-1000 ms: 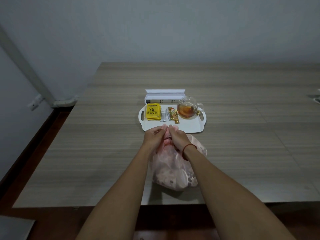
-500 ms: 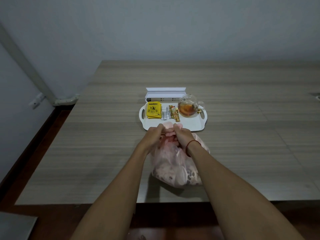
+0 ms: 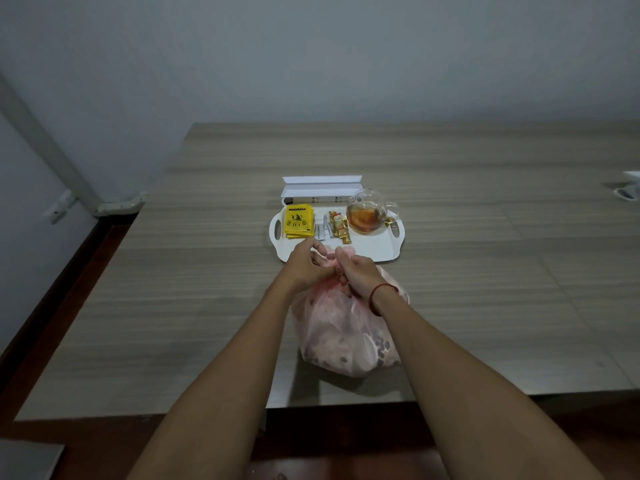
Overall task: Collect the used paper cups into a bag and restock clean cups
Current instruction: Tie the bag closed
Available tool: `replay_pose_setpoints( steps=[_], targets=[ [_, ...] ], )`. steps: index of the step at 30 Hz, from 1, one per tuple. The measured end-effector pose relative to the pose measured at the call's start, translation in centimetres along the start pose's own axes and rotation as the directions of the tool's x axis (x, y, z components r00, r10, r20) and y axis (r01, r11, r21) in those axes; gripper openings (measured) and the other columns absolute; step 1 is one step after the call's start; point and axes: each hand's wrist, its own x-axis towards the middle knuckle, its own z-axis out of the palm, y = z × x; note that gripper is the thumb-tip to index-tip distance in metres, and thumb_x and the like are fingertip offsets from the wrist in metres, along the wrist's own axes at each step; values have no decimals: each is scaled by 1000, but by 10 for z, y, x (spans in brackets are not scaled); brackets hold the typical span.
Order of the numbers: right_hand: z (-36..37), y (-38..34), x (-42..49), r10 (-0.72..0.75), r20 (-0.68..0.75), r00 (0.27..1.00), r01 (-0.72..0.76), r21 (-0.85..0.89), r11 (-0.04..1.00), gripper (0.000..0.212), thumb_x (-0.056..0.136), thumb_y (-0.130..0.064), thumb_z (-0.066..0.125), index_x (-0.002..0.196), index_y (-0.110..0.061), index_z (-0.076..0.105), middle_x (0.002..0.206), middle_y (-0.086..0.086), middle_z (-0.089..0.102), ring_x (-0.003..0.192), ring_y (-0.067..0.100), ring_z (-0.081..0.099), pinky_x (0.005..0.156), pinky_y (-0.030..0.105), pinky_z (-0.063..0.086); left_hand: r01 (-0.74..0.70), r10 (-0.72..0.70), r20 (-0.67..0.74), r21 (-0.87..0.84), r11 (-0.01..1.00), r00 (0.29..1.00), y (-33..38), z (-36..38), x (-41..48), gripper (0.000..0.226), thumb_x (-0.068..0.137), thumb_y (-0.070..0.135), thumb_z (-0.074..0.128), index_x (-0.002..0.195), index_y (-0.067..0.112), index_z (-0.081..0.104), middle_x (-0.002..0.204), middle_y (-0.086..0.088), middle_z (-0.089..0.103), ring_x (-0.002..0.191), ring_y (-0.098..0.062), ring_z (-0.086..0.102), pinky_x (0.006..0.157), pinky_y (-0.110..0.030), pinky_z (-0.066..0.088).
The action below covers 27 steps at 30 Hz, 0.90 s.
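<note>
Both grips are closed on the gathered top of the pink plastic bag point(image 3: 346, 341). The left grip point(image 3: 303, 268) pinches one twisted ear of plastic and the right grip point(image 3: 358, 278) pinches the other, and the two meet knuckle to knuckle above the bag's mouth. The bag stands bulging on the counter point(image 3: 502, 306) near its front edge. Pale rounded shapes and a dotted pattern show dimly through the plastic; whether these are cups I cannot tell. A red string bracelet point(image 3: 379, 296) circles the right wrist. Just beyond the bag lies a white tray point(image 3: 377, 249) with handle slots. It bears yellow tea packets point(image 3: 298, 221) on its left, slim sachets point(image 3: 339, 228) in the middle, and a glass teapot point(image 3: 365, 216) of amber tea on its right. A white box point(image 3: 322, 188) sits against the tray's far side.
</note>
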Motion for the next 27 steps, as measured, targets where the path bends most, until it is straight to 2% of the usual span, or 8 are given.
replay_pose_setpoints(
  steps=[3,9,11,13,16,19,23,27],
  targets=[
    [-1,5,-2,-59,-56,997,54,-96,994,44,97,-42,48,61,-19,58,48,-3,52,45,12,47,47,24,39,-49,57,-70,116,992,996,2,8,1,23,82,6,67,77,19,48,70,2,54,60,-9,49,55,-18,43],
    [4,8,1,-75,-72,995,69,-86,994,43,98,-40,46,64,-16,57,55,2,52,46,14,45,45,25,39,-60,95,-125,256,965,988,2,18,3,10,86,5,57,85,13,50,64,5,53,54,-5,48,46,-9,37],
    [7,8,2,-81,-110,991,70,-97,993,43,97,-38,49,63,-15,58,53,2,53,44,13,47,42,22,39,-56,104,-159,283,958,982,0,23,4,9,86,4,53,87,12,50,69,-1,58,59,-12,55,52,-16,46],
    [12,10,1,-109,-177,978,93,-96,991,42,95,-35,56,58,-13,58,50,2,53,38,9,47,37,18,37,-41,106,-204,299,953,973,-2,27,3,8,85,2,51,90,9,52,84,-10,64,73,-24,64,64,-36,56],
    [18,16,1,-135,-213,968,126,-58,990,36,90,-30,64,61,-10,63,51,5,56,34,5,47,36,16,39,3,78,-235,326,945,969,-5,25,1,14,86,2,52,95,5,61,96,-10,64,87,-25,62,72,-34,52],
    [17,17,2,-140,-211,967,141,-10,990,24,88,-28,67,72,-10,72,57,6,64,42,10,56,41,18,45,43,26,-157,420,907,987,-5,18,2,12,86,8,56,77,5,64,81,-11,62,76,-25,55,65,-27,42],
    [15,12,3,-170,-182,969,181,48,982,29,88,-20,68,81,7,72,47,5,62,35,6,56,42,16,47,26,1,-61,432,901,998,2,1,6,37,88,11,55,51,11,54,54,-5,52,57,-18,47,51,-24,36],
    [13,6,4,-166,-120,979,176,80,981,30,90,-18,65,84,11,70,50,8,64,37,7,58,43,16,48,-18,-2,57,356,934,998,6,-18,6,38,86,12,61,48,18,56,50,-3,49,52,-13,41,55,-25,34]
  ],
)
